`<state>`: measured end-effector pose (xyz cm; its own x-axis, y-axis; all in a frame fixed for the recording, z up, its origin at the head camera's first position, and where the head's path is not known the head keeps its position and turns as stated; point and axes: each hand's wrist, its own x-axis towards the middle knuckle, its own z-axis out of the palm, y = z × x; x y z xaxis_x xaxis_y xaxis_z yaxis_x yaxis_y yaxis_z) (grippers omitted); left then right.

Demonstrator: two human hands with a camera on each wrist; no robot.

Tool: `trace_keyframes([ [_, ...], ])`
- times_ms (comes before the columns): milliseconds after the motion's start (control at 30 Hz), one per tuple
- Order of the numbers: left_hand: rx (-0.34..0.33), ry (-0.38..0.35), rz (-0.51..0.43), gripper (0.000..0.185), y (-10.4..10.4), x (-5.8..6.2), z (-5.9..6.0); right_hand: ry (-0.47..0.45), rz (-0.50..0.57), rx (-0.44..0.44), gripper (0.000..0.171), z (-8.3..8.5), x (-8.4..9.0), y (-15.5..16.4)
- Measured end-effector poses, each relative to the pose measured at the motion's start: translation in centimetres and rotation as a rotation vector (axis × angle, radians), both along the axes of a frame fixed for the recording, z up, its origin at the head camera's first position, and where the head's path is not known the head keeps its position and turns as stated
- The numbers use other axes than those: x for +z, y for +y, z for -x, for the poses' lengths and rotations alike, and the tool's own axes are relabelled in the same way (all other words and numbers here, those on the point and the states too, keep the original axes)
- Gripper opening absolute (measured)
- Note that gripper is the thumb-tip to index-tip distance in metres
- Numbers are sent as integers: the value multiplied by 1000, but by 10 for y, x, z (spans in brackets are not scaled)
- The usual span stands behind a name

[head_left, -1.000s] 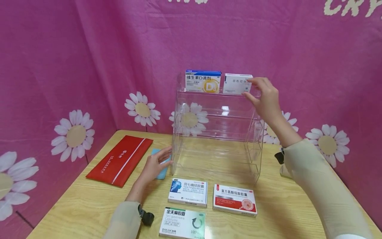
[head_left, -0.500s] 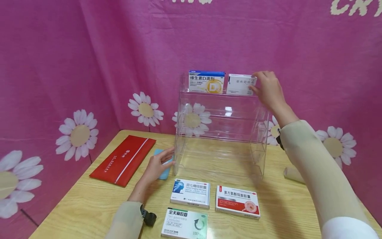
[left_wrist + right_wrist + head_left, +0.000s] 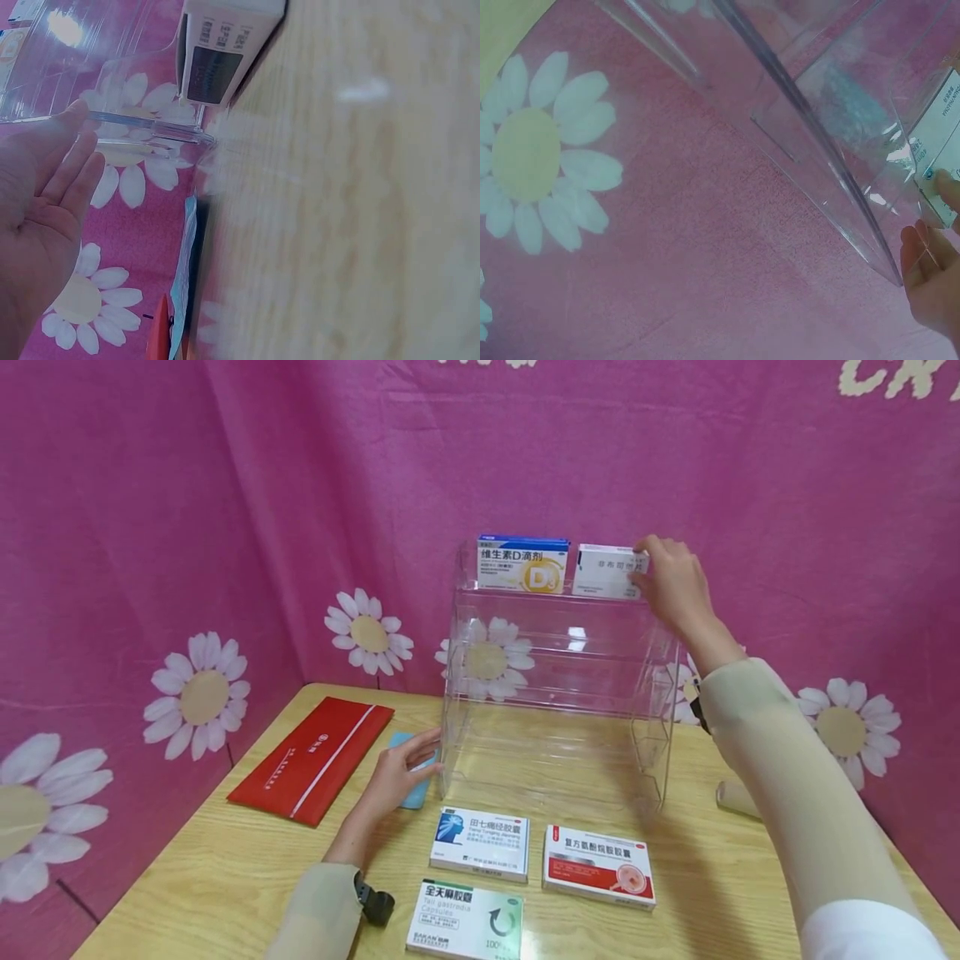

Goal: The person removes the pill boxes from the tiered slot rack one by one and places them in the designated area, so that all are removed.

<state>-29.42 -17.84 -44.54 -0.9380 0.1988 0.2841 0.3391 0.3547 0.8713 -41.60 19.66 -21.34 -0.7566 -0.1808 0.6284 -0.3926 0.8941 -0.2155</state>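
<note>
The left hand (image 3: 41, 210) fills the lower left of the view, palm open toward the camera, its fingers (image 3: 71, 161) straight and close together. The fingertips rest against the bottom edge of a clear acrylic rack (image 3: 142, 127), whose transparent walls rise toward the upper left and catch a bright glare. A white medicine box (image 3: 225, 45) with a dark printed end panel lies on the wooden tabletop (image 3: 352, 210) just beside the rack's corner. A pale blue flat item (image 3: 184, 277) lies edge-on at the tabletop's edge, with a sliver of red (image 3: 160, 337) below it. Behind hangs a pink cloth (image 3: 139, 232) printed with white daisies.
</note>
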Motion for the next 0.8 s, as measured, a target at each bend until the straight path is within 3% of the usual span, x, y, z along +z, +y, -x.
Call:
trace_keyframes([
  [333,12,-6,2,56,1,2,-2,100,57,52,26,-7,0,-2],
  [567,9,-17,6,55,0,4,-2,264,143,118,22,-18,2,-4],
  [800,9,-7,14,57,0,4,-4,399,290,212,23,-37,-8,-1],
])
